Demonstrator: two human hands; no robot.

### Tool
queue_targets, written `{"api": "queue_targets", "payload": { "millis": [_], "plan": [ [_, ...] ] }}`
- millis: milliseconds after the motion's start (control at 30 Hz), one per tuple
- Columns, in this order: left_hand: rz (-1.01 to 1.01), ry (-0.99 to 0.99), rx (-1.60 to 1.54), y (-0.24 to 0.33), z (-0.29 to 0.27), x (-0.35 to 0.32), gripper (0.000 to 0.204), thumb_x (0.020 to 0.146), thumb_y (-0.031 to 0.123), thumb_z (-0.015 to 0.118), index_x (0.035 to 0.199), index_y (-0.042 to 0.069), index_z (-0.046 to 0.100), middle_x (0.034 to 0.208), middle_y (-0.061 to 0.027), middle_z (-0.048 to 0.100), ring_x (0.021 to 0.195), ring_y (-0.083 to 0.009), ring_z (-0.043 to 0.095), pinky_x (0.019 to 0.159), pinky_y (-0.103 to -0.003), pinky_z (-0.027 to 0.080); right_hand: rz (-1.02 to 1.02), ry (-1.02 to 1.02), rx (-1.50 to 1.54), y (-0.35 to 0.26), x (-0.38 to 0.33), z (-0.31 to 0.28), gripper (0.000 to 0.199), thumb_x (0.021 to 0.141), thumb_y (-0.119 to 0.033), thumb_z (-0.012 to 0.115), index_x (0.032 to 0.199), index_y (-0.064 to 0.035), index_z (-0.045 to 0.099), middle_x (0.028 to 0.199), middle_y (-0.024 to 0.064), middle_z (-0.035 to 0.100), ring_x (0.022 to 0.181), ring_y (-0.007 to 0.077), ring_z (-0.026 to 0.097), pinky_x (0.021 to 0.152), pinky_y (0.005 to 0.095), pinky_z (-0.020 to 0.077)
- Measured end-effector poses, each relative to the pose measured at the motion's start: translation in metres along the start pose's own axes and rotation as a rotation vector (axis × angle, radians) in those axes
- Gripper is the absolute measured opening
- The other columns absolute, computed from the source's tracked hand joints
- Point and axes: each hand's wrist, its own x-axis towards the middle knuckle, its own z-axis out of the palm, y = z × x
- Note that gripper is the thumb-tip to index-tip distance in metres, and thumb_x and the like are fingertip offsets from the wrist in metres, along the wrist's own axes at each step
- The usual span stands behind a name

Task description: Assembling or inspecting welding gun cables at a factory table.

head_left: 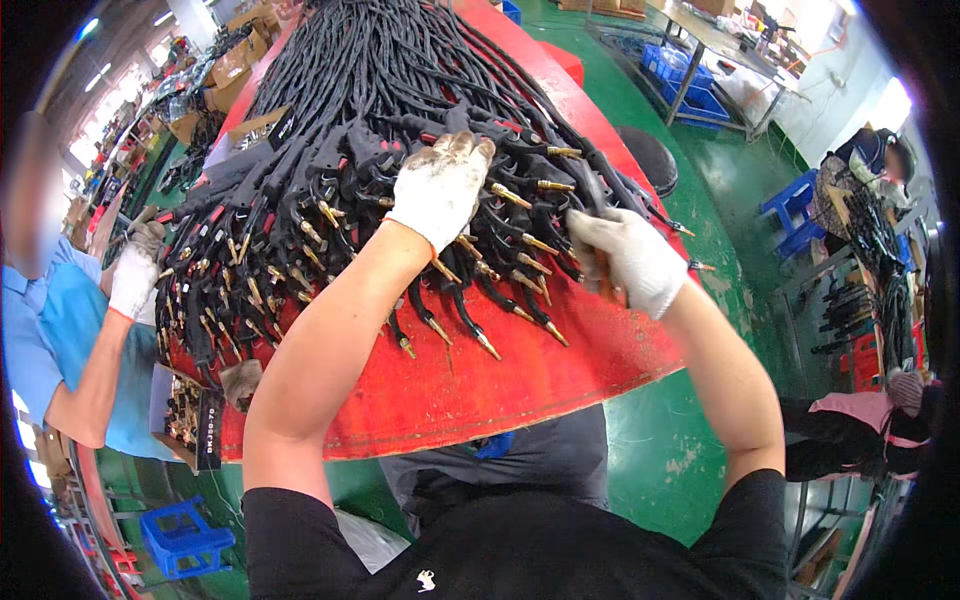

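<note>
A dense row of black welding torches point(340, 150) lies across the red table point(450, 390), their curved necks and brass-coloured tips toward me. My left hand point(442, 188), in a stained white glove, is closed over a black torch handle among them. To its right, my gloved right hand point(635, 258) has its fingers curled at the bundle's right edge. A blurred, tool-like object passes through that grip, and its kind cannot be made out. Several brass tips point(530, 262) lie between my two hands.
At the left, a co-worker's gloved hand point(135, 275) is beside the torches. An open box of small brass parts point(208, 430) sits at the table's left corner. Blue stools point(185, 540) stand on the green floor point(660, 440). A round black seat point(648, 160) is by the table's right edge.
</note>
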Motion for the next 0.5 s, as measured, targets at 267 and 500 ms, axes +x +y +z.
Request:
{"api": "queue_targets", "payload": {
  "millis": [267, 500],
  "plan": [
    [-0.050, -0.103, -0.015, 0.009, 0.003, 0.002, 0.039, 0.090, 0.013, 0.049, 0.127, 0.010, 0.059, 0.130, -0.0151, 0.061, 0.119, -0.0296, 0.060, 0.097, -0.042, 0.049, -0.034, -0.050, 0.144, -0.023, 0.029, 0.032, 0.023, 0.095, -0.022, 0.057, 0.094, -0.0003, 0.065, 0.077, 0.0052, 0.066, 0.067, 0.0138, 0.060, 0.059, 0.0311, 0.0486],
    [-0.065, -0.058, -0.054, 0.007, -0.004, 0.003, 0.038, 0.087, 0.012, 0.052, 0.124, 0.007, 0.059, 0.124, -0.0150, 0.062, 0.116, -0.0317, 0.060, 0.092, -0.042, 0.051, -0.323, 0.303, -0.357, -0.027, 0.020, 0.042, 0.035, 0.086, -0.031, 0.067, 0.091, 0.0031, 0.068, 0.082, 0.0193, 0.070, 0.079, 0.0284, 0.068, 0.078, 0.0377, 0.0510]
  ]
}}
